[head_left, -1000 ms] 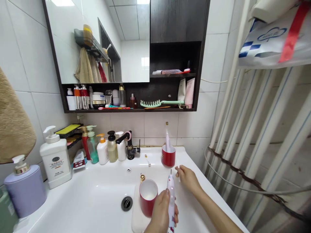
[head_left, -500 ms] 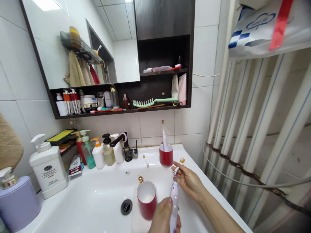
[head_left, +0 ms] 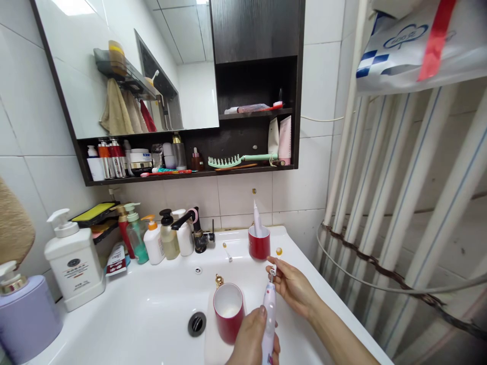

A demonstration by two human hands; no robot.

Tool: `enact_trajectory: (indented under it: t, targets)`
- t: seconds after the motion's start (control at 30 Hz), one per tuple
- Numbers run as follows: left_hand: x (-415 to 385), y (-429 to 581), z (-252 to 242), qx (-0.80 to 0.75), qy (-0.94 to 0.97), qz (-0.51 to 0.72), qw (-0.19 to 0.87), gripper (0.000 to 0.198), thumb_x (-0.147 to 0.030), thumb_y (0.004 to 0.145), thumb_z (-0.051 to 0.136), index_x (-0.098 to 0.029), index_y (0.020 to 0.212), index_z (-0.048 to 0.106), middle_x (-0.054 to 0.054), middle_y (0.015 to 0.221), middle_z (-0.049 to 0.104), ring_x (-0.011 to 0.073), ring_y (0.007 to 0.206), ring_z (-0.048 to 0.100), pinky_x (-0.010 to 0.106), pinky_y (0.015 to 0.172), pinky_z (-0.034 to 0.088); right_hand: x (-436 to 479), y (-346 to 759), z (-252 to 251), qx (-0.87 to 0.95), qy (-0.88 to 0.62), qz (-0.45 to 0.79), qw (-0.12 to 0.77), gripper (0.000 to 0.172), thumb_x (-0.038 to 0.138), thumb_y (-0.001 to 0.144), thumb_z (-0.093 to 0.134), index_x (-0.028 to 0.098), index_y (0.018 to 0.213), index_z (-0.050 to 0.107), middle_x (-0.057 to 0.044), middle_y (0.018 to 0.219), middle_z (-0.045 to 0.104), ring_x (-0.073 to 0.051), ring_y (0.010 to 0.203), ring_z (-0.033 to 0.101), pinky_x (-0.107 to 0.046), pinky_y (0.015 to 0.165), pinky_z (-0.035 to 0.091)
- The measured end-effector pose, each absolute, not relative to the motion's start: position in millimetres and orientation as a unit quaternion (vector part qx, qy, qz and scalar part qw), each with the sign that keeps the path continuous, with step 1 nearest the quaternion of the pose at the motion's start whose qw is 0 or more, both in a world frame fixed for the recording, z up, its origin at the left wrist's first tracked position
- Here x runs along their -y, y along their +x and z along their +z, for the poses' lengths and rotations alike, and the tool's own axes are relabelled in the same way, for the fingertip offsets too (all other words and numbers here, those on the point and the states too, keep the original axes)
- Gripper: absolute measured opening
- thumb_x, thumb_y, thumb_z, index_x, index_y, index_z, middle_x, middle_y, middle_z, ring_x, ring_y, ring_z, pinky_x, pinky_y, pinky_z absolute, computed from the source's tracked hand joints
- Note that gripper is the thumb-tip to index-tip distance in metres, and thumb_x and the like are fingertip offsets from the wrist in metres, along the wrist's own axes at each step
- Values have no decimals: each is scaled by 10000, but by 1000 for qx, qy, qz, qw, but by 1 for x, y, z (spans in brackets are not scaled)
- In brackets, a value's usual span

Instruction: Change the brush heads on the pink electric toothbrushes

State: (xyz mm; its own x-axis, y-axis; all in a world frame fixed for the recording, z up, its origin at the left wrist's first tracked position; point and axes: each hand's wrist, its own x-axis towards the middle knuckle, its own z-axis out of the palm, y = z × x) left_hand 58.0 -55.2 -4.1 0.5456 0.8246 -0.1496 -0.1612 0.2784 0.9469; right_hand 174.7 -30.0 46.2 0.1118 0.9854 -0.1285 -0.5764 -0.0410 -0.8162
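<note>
My left hand (head_left: 253, 337) is closed around the white and pink handle of an electric toothbrush (head_left: 268, 314), held upright at the sink's front edge. My right hand (head_left: 292, 284) pinches a small brush head (head_left: 276, 259) with a yellow tip right at the top of that handle. A red cup (head_left: 228, 310) with a white inside stands just left of the handle. A second red cup (head_left: 259, 242) at the back of the basin holds another toothbrush handle.
The white sink (head_left: 152, 309) has a drain (head_left: 197, 324) and a black tap (head_left: 196, 230). Several pump bottles (head_left: 152, 238) line its back left edge, with a big white dispenser (head_left: 74, 263). A mirror cabinet shelf (head_left: 190, 162) hangs above. White pipes (head_left: 380, 203) run along the right.
My right hand picked the small brush head up from the sink ledge and brought it to the top of the toothbrush handle. My view shifted slightly right.
</note>
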Motion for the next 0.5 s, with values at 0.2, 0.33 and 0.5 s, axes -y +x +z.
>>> enact_trajectory:
  t: [0.2,0.33,0.5]
  targets:
    - [55,58,-3,-343,494,336,725,543,-650,536,297,-140,701,384,-38,420,426,63,306,367,189,322,241,32,175,50,299,-376,599,640,137,265,599,541,157,681,523,13,532,531,-70,470,475,-191,481,390]
    - [56,57,-1,-337,493,335,729,534,-644,538,306,-139,693,383,-38,416,424,61,306,368,187,320,242,33,175,51,315,-377,589,642,130,264,603,538,161,682,525,22,540,519,-75,489,483,-200,518,403]
    - [56,57,-1,-336,489,334,733,532,-640,535,319,-135,689,386,-38,410,427,54,298,359,180,314,231,32,176,48,347,-369,601,618,152,289,632,506,154,703,511,20,545,512,-81,501,496,-211,521,401]
